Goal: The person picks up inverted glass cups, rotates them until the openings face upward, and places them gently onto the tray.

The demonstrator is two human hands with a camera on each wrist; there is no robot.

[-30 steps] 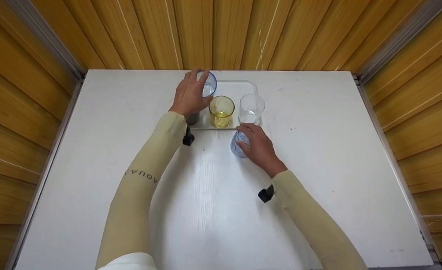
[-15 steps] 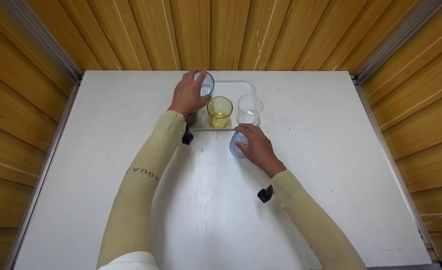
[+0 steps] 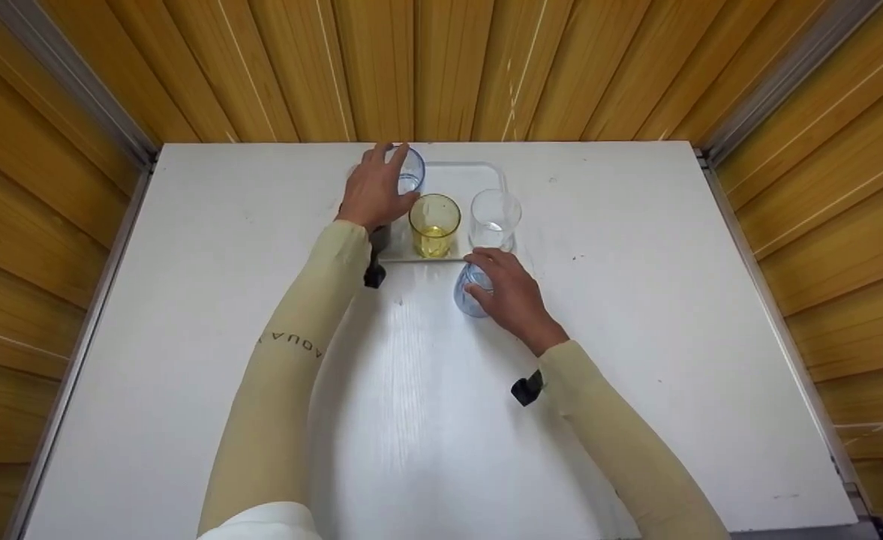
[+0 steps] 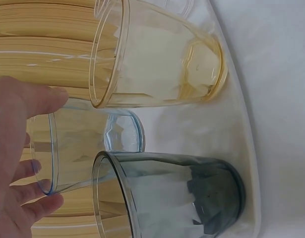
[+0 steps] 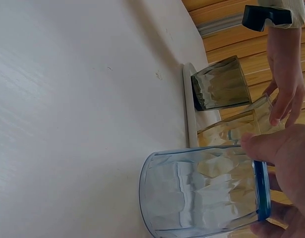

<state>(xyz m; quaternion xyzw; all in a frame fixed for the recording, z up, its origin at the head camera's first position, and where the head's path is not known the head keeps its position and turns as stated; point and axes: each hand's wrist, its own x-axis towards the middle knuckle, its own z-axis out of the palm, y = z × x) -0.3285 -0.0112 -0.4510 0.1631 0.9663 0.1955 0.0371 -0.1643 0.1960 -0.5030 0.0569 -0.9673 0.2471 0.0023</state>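
My left hand point(image 3: 373, 191) holds a blue-rimmed clear glass point(image 3: 411, 176) near its mouth, at the back left of the white tray. In the left wrist view, thumb and fingers spread round that glass's rim point(image 4: 52, 153). My right hand point(image 3: 514, 292) grips a light blue glass point(image 3: 471, 292) from above, just in front of the tray. This glass appears upside down: its wider end is toward the table and its thick, dark blue end point(image 5: 262, 188) is at my fingers. A yellow glass point(image 3: 434, 229) and a clear glass point(image 3: 494, 221) stand between the hands.
A dark grey glass point(image 4: 172, 193) stands at the tray's front left, mostly hidden by my left wrist in the head view. The white tray point(image 3: 471, 171) lies at the back of the white table point(image 3: 621, 300). Wood-patterned walls point(image 3: 449, 67) enclose the far side and flanks.
The scene shifts slightly left in the head view. Both hands stay on their glasses, with no clear movement relative to the tray.
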